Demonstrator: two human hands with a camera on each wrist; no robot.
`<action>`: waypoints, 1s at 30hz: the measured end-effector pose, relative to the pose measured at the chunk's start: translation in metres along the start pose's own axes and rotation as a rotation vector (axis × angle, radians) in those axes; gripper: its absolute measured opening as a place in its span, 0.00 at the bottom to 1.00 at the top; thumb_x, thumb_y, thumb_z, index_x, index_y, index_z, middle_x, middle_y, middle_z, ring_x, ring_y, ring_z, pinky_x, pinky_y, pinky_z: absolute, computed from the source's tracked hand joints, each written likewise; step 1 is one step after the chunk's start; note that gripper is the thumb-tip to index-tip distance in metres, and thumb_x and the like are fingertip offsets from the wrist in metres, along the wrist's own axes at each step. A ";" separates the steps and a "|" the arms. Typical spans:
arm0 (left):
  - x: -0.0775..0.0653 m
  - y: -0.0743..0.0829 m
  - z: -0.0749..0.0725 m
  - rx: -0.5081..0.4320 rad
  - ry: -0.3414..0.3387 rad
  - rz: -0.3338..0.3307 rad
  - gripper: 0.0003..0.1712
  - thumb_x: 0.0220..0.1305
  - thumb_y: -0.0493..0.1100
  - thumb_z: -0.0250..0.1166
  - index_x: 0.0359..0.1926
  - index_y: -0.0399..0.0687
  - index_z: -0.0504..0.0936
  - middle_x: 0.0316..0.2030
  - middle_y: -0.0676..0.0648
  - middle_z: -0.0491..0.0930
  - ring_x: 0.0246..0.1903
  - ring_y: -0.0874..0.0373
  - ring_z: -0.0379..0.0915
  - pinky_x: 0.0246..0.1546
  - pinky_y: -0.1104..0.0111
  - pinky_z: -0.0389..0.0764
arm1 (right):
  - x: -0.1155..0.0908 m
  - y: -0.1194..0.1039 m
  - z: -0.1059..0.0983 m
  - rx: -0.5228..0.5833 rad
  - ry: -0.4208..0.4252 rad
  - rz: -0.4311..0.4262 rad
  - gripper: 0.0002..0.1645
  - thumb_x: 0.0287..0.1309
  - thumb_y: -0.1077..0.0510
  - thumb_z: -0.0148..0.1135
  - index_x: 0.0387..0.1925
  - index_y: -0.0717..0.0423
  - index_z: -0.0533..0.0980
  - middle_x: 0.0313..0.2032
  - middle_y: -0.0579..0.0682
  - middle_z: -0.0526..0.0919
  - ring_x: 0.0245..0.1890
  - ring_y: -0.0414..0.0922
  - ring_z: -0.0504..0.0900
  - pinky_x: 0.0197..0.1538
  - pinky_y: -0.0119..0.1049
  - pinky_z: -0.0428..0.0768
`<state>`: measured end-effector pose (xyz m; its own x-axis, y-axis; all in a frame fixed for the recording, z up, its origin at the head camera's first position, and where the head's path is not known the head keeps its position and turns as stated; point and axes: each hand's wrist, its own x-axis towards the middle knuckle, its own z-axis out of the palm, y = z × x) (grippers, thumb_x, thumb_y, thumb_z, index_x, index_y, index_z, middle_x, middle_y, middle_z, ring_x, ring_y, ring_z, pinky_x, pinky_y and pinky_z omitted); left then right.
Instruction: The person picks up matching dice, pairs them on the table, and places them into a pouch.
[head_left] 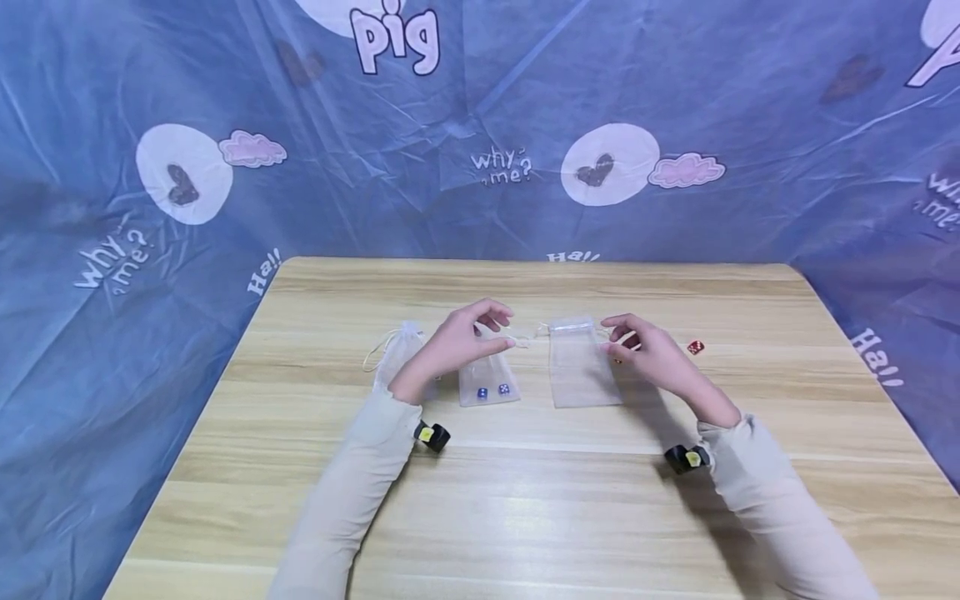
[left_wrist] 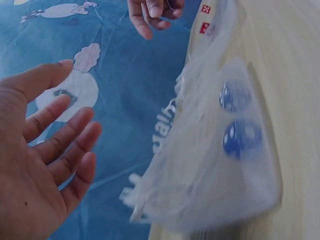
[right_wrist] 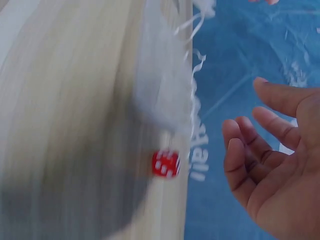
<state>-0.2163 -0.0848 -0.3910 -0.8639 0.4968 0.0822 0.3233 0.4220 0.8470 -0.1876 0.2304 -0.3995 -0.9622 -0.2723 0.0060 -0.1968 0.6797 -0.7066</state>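
My left hand (head_left: 461, 340), fingers loosely bent and holding nothing, hovers over the top of a sheer white drawstring bag (head_left: 480, 373). Two blue dice show in that bag, one die (head_left: 482, 392) left of the other (head_left: 504, 389). Beside a second, flat sheer bag (head_left: 581, 371) is my right hand (head_left: 648, 354), its fingers relaxed and nothing between them in the right wrist view. One red die (head_left: 696, 347) lies right of that hand; another red die (head_left: 617, 360), partly hidden, is by its fingertips. The left wrist view shows both red dice (left_wrist: 206, 9) outside the bags.
A third drawstring bag (head_left: 393, 358) lies at the left, partly behind my left forearm; its contents are hidden. The wooden table (head_left: 480, 517) reaches back to a blue printed cloth (head_left: 465, 217). Dark wrist cameras (head_left: 432, 436) sit on both wrists.
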 end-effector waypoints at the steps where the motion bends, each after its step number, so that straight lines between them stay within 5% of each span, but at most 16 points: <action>1: 0.003 0.001 0.002 -0.018 -0.009 0.002 0.24 0.58 0.44 0.70 0.55 0.47 0.76 0.48 0.44 0.81 0.47 0.55 0.76 0.47 0.65 0.76 | -0.001 0.003 -0.002 -0.001 0.001 0.004 0.25 0.61 0.61 0.62 0.58 0.66 0.70 0.41 0.61 0.80 0.35 0.47 0.80 0.35 0.27 0.79; 6: 0.018 0.002 0.015 -0.118 -0.056 -0.002 0.26 0.58 0.42 0.69 0.58 0.46 0.75 0.49 0.47 0.80 0.48 0.56 0.75 0.47 0.69 0.74 | -0.005 0.016 -0.008 -0.006 -0.011 0.008 0.28 0.61 0.59 0.63 0.60 0.67 0.69 0.43 0.63 0.78 0.37 0.47 0.78 0.38 0.28 0.78; 13: 0.036 0.003 0.039 -0.242 -0.166 -0.011 0.28 0.59 0.38 0.68 0.60 0.38 0.71 0.53 0.37 0.76 0.49 0.53 0.74 0.51 0.73 0.76 | -0.007 0.032 -0.010 -0.013 -0.062 0.017 0.30 0.60 0.58 0.64 0.60 0.69 0.68 0.45 0.65 0.78 0.40 0.50 0.79 0.42 0.29 0.78; 30: 0.054 -0.001 0.081 -0.103 -0.415 -0.031 0.30 0.57 0.40 0.70 0.60 0.41 0.71 0.53 0.42 0.76 0.53 0.53 0.74 0.55 0.76 0.74 | -0.001 0.053 -0.004 -0.028 -0.171 0.015 0.26 0.57 0.62 0.64 0.56 0.69 0.71 0.40 0.59 0.81 0.36 0.44 0.77 0.37 0.30 0.77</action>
<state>-0.2316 0.0028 -0.4294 -0.6371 0.7571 -0.1447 0.2412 0.3741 0.8955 -0.1975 0.2696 -0.4338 -0.9193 -0.3727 -0.1265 -0.1906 0.7028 -0.6854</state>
